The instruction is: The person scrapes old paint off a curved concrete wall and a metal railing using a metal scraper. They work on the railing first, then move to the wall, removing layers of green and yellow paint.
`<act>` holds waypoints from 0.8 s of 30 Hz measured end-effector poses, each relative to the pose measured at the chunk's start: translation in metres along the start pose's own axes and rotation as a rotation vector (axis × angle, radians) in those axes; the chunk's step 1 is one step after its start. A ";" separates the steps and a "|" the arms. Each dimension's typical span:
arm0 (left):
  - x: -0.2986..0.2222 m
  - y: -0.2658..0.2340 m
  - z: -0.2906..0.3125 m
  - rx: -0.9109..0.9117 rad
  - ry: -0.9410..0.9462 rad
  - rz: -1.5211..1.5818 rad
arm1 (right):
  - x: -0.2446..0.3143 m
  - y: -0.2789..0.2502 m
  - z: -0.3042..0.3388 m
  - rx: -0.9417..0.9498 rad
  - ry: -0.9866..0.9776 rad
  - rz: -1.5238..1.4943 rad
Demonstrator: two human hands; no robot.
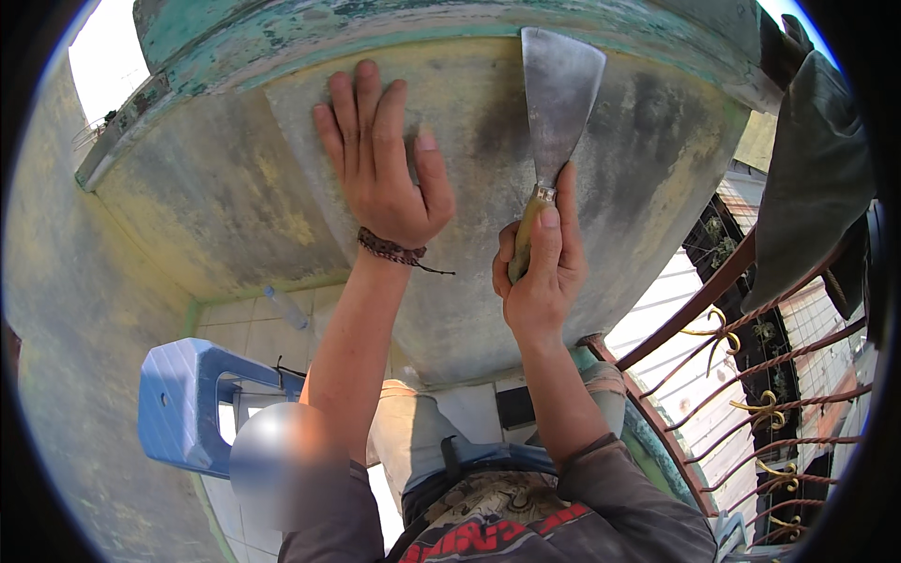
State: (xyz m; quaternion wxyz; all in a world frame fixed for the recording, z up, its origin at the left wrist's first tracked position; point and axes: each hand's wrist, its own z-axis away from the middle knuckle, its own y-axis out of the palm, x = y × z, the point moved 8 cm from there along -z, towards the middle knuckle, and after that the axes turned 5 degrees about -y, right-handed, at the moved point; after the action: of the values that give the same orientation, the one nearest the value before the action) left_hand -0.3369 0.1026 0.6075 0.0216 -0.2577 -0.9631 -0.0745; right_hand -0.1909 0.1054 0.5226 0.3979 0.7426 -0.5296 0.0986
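Note:
My left hand [389, 178] lies flat against the stained yellow-grey wall [460, 272], fingers stretched upward and thumb apart. A braided bracelet [389, 249] circles that wrist. My right hand [544, 258] is wrapped round the yellowish handle of a scraper [563, 89], with the index finger along the neck. The scraper's broad metal blade points up, its wide edge close to the green peeling ledge [404, 56] atop the wall. Whether the blade touches the wall, I cannot tell.
At the lower left stands a blue plastic stool [188, 403] on the tiled floor. A clear bottle [286, 308] lies by the wall's foot. On the right runs a metal railing [723, 366] with twisted bars, and dark cloth [812, 178] hangs above it.

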 end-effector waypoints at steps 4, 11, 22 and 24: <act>0.000 0.002 -0.001 -0.006 -0.008 -0.013 | 0.015 -0.013 -0.005 0.052 -0.001 0.125; -0.001 0.002 0.000 0.008 -0.014 -0.015 | 0.025 0.001 0.003 0.047 -0.017 0.169; -0.001 0.002 0.001 0.030 -0.016 -0.026 | -0.005 -0.016 -0.012 0.082 -0.006 0.040; 0.000 0.001 0.001 0.022 -0.015 -0.026 | 0.009 -0.017 -0.008 0.080 0.008 0.096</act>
State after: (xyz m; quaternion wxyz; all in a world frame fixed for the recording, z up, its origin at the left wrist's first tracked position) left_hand -0.3366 0.1033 0.6061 0.0160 -0.2457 -0.9672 -0.0622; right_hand -0.1699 0.1069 0.5250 0.3648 0.7313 -0.5586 0.1417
